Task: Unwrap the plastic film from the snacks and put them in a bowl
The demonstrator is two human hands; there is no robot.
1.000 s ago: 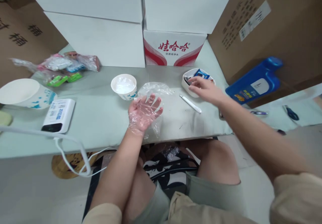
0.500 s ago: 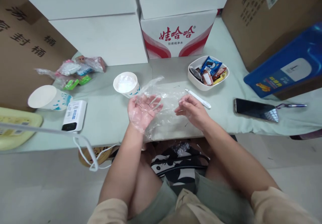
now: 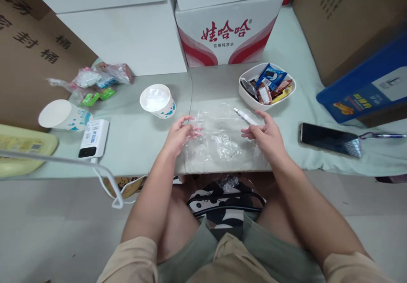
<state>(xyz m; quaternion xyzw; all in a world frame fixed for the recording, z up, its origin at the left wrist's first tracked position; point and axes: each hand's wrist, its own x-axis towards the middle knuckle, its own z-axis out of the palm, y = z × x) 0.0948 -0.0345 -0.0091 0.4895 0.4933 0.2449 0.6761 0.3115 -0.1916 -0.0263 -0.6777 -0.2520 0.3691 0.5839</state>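
A thin, clear, crinkled plastic film [image 3: 222, 145] is spread between my hands at the table's front edge. Its exact kind is hard to make out. My left hand [image 3: 180, 134] grips its left side, the fingertips showing partly through the plastic. On the right side, my right hand [image 3: 269, 137] pinches the film between thumb and fingers, with the index finger raised. A white pen-like stick [image 3: 244, 115] lies just beyond the right fingertips, partly under the film. Behind my left hand stands a white paper cup [image 3: 163, 108] with blue print and something clear and whitish inside.
A white bowl [image 3: 251, 101] of wrapped snacks stands behind my right hand. To the right lie a phone [image 3: 330, 140] and a pen [image 3: 383, 136]. At left are a tipped paper cup [image 3: 57, 115], a power bank [image 3: 95, 137] and bagged items [image 3: 89, 79]. Boxes [image 3: 222, 37] line the back.
My hands have moved apart, with the film now flatter and wider between them. The left hand has turned from palm up to palm inward, and the film no longer covers its palm.
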